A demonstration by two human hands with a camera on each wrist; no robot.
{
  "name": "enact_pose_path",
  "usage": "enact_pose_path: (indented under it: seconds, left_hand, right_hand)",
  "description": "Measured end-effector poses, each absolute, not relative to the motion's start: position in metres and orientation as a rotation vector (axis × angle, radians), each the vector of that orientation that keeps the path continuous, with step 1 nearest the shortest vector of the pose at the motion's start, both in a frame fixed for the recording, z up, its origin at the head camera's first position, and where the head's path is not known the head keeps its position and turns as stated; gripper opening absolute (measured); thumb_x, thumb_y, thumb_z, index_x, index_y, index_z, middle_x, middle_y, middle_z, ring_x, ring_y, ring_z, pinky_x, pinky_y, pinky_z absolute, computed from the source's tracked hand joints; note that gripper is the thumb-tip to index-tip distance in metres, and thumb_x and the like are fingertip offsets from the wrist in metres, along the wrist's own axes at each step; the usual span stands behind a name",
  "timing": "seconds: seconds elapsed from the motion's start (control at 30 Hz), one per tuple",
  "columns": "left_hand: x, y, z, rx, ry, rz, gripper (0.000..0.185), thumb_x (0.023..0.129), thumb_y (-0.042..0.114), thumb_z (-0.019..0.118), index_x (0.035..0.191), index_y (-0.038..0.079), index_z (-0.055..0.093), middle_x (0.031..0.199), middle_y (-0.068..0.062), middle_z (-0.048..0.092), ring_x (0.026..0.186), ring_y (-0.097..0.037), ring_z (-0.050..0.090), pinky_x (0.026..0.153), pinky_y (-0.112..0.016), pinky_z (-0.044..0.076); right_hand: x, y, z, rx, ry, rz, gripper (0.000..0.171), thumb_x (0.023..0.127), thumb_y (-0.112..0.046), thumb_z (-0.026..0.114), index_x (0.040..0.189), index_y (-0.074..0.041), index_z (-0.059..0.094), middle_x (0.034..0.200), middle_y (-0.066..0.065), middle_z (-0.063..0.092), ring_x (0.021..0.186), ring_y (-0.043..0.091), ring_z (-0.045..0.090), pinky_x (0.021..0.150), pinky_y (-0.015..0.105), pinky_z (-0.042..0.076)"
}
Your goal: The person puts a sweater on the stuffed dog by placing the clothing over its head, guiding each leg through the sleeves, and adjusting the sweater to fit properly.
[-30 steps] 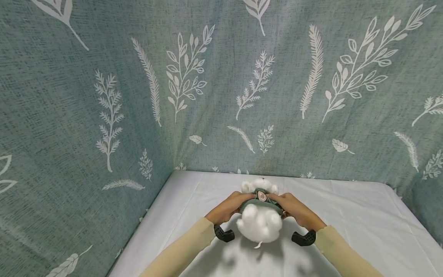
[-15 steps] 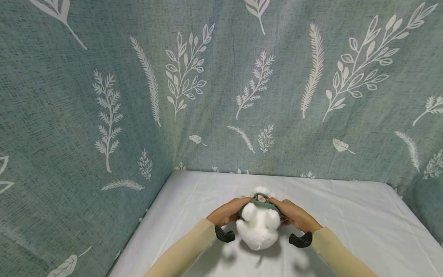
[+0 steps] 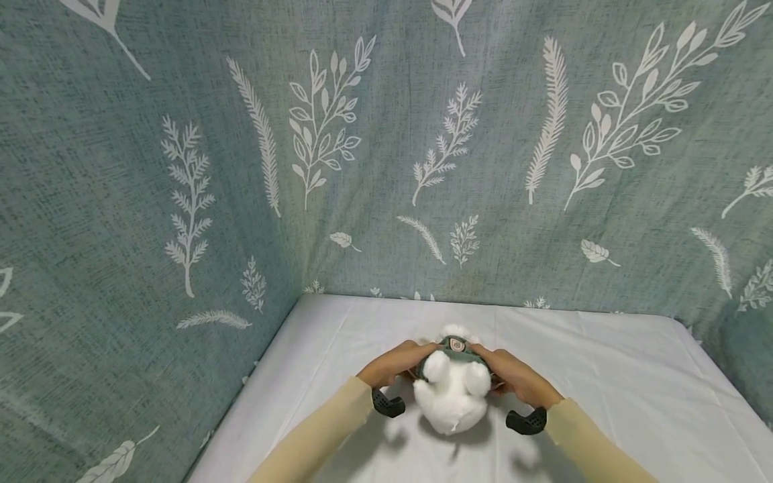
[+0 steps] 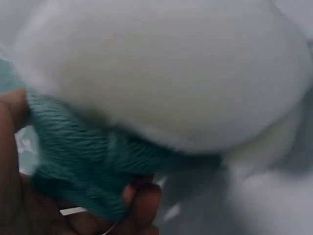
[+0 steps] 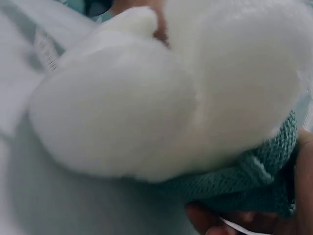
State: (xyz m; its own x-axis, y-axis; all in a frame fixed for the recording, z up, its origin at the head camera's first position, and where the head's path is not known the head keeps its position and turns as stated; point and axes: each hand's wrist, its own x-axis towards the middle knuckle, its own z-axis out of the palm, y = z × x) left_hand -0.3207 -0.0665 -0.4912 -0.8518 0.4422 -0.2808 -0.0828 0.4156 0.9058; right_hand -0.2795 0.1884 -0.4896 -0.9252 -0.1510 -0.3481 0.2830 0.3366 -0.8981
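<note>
A white plush toy [image 3: 449, 409] in a green knitted sweater [image 3: 461, 356] with a round badge lies between my two hands, legs and rounded bottom toward me. My left hand [image 3: 395, 362] grips the sweater's left side, thumb on top near the badge. On the other side, my right hand [image 3: 522, 377] holds it the same way. Curled fingers [image 4: 146, 203] show under the knit hem in the left wrist view. In the right wrist view, the plush's white legs and bottom [image 5: 117, 107] fill most of the picture. Most of the toy's head is hidden behind the sweater.
A white sheet [image 3: 326, 376] covers the surface below. Green leaf-patterned fabric [image 3: 362, 168] hangs at the back and along the left. Black wrist devices [image 3: 527, 422] sit below both hands. A small printed tag [image 5: 46, 49] sticks out from the toy.
The plush has tipped between my hands: its head end has sunk behind the sweater, and its bottom has swung toward me. Both hands keep their hold, with little change over the last half second.
</note>
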Motion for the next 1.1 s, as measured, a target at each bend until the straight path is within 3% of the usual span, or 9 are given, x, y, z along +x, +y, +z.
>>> enact_pose_path:
  seconds: [0.1, 0.23, 0.33, 0.53, 0.73, 0.93, 1.1]
  left_hand:
    - [-0.322, -0.073, -0.482, 0.369, 2.313, 1.384, 0.051, 0.096, 0.059, 0.061, 0.083, 0.013, 0.076, 0.067, 0.001, 0.057, 0.061, -0.016, 0.051, 0.06, -0.033, 0.046]
    - [-0.317, -0.076, -0.469, 0.479, 2.506, 1.271, 0.039, 0.099, 0.049, 0.064, 0.097, 0.013, 0.078, 0.083, 0.003, 0.065, 0.076, -0.017, 0.061, 0.07, -0.039, 0.052]
    - [-0.312, -0.077, -0.458, 0.648, 2.648, 1.212, 0.03, 0.101, 0.043, 0.064, 0.104, 0.016, 0.077, 0.102, 0.002, 0.071, 0.095, -0.018, 0.066, 0.083, -0.043, 0.055]
    - [-0.301, -0.067, -0.438, 1.161, 2.721, 1.137, 0.021, 0.104, 0.035, 0.062, 0.104, 0.02, 0.077, 0.095, 0.013, 0.067, 0.089, -0.006, 0.059, 0.079, -0.029, 0.05]
    - [-0.287, -0.05, -0.43, 1.526, 2.753, 0.773, 0.025, 0.101, 0.041, 0.067, 0.11, 0.019, 0.075, 0.1, 0.011, 0.068, 0.093, -0.002, 0.057, 0.083, -0.02, 0.045]
    - [-0.277, -0.041, -0.436, 1.673, 2.851, 0.472, 0.035, 0.094, 0.047, 0.074, 0.114, 0.019, 0.076, 0.092, 0.01, 0.061, 0.079, 0.001, 0.049, 0.071, -0.02, 0.034]
    - [-0.274, -0.035, -0.438, 1.688, 2.896, 0.362, 0.036, 0.096, 0.051, 0.07, 0.119, 0.024, 0.077, 0.082, 0.011, 0.054, 0.073, -0.001, 0.041, 0.065, -0.023, 0.029]
  right_hand:
    - [-0.275, 0.194, -0.488, 0.107, 2.311, -1.607, 0.08, 0.093, -0.081, 0.045, 0.104, -0.004, 0.064, 0.08, 0.009, 0.056, 0.068, 0.022, 0.052, 0.066, 0.037, 0.047]
    - [-0.265, 0.206, -0.485, 0.087, 2.436, -1.64, 0.078, 0.096, -0.075, 0.046, 0.119, -0.002, 0.058, 0.092, 0.013, 0.055, 0.066, 0.022, 0.049, 0.065, 0.038, 0.047]
    - [-0.258, 0.213, -0.479, 0.03, 2.501, -1.68, 0.059, 0.098, -0.062, 0.059, 0.111, -0.005, 0.059, 0.095, 0.013, 0.059, 0.062, 0.019, 0.048, 0.062, 0.039, 0.05]
    - [-0.248, 0.218, -0.475, -0.269, 2.509, -1.624, 0.035, 0.098, -0.041, 0.071, 0.111, -0.009, 0.065, 0.098, 0.011, 0.065, 0.066, 0.02, 0.053, 0.059, 0.038, 0.052]
    - [-0.247, 0.211, -0.479, -0.402, 2.658, -1.487, 0.025, 0.098, -0.029, 0.072, 0.116, -0.011, 0.07, 0.096, 0.002, 0.066, 0.064, 0.016, 0.056, 0.053, 0.032, 0.05]
    - [-0.252, 0.203, -0.483, -0.428, 2.825, -1.392, 0.021, 0.097, -0.019, 0.071, 0.114, -0.007, 0.074, 0.091, -0.001, 0.066, 0.062, 0.013, 0.056, 0.053, 0.029, 0.049]
    - [-0.252, 0.201, -0.482, -0.32, 2.801, -1.505, 0.017, 0.098, -0.018, 0.071, 0.111, -0.008, 0.075, 0.093, 0.0, 0.065, 0.067, 0.017, 0.057, 0.057, 0.03, 0.051]
